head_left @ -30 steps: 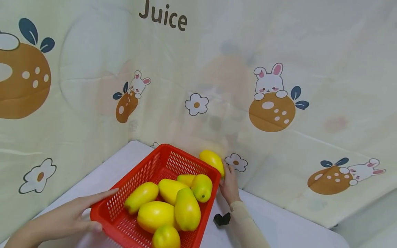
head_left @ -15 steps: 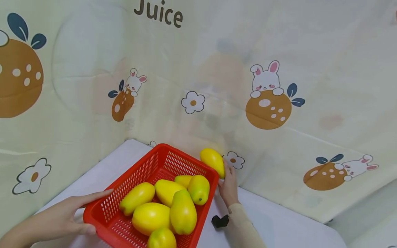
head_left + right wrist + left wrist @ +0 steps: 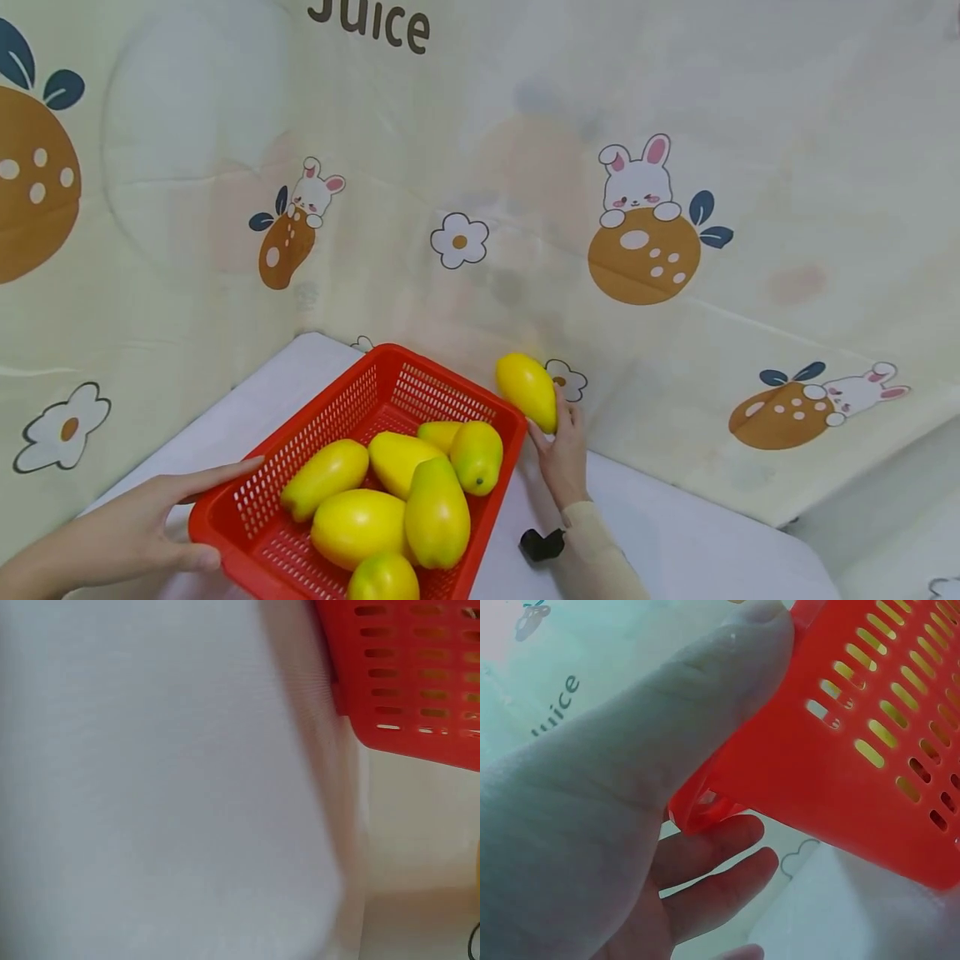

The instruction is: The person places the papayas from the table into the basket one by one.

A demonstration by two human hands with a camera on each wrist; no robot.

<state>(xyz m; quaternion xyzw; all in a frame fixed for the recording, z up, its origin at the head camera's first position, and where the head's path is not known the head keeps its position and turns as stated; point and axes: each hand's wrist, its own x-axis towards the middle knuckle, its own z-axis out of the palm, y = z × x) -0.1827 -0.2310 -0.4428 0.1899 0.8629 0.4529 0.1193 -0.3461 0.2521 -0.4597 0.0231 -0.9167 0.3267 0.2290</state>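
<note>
My left hand (image 3: 138, 525) grips the left end of a red plastic basket (image 3: 247, 500). In the left wrist view the thumb (image 3: 735, 660) lies along the rim and other fingers (image 3: 720, 889) show below it. Several yellow fruits, some tinged green, lie in the basket; one fruit (image 3: 358, 527) sits near its middle. Just outside the far right corner, my right hand (image 3: 564, 454) holds an oval, mango-like yellow fruit (image 3: 527, 390), tilted, at about rim height. A pale sleeve (image 3: 165, 787) fills most of the right wrist view and hides that hand.
The basket stands on a white table (image 3: 637, 517) against a cream curtain (image 3: 390, 275) printed with rabbits, fruit and flowers. A small black object (image 3: 542, 546) shows beside the right sleeve. The table's corner (image 3: 311, 337) lies behind the basket.
The right hand has moved the yellow fruit slightly up and right, away from the basket's corner, so more of it shows. The left hand keeps its grip. The head view has shifted slightly.
</note>
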